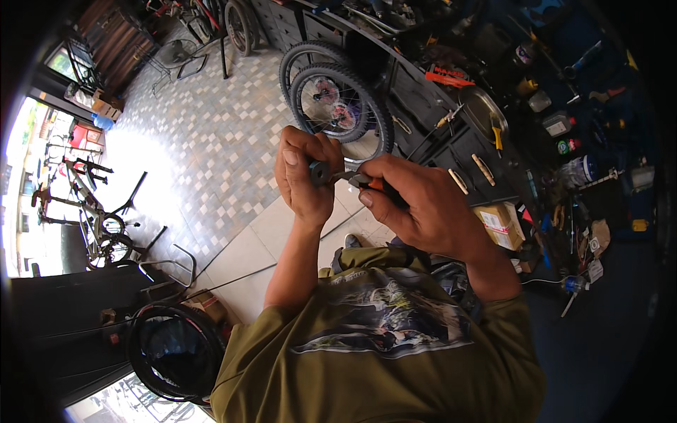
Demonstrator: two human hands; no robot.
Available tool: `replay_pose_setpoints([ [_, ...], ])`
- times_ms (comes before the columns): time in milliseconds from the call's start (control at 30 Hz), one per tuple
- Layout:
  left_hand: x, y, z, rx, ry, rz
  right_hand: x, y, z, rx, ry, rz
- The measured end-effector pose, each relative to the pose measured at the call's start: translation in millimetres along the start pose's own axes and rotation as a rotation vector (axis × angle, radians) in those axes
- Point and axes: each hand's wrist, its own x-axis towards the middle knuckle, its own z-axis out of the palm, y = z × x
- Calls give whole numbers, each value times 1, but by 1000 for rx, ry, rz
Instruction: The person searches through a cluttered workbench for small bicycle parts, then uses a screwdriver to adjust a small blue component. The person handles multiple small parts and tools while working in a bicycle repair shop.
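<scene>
Up in front of my chest, my left hand (309,175) is closed around a small dark grey cylindrical piece (319,173) with a hole in its end. Its kind I cannot make out, as the fingers cover most of it. Close on its right, my right hand (416,204) grips pliers (375,185) with orange-and-black handles. Their metal jaws point left at the grey piece; whether they touch it I cannot tell.
Two bicycle wheels (342,106) lean against dark drawers beyond my hands. At right, a cluttered workbench holds a metal tray (483,113), bottles, tools and a cardboard box (499,224). A bicycle frame (92,204) stands at left; a tyre (144,352) lies lower left.
</scene>
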Motion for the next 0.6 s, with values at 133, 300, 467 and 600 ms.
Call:
replay_pose_setpoints([
  [133,0,4,7,46,22,-3,-1,-8,-2,-266,40,-88],
  [300,0,5,13,104,57,14,2,-19,-8,-488,33,-129],
  [467,-1,7,17,163,144,-16,9,-21,-7,-593,36,-187],
  [600,-3,8,14,215,162,-15,12,-20,-4,-655,26,-200],
])
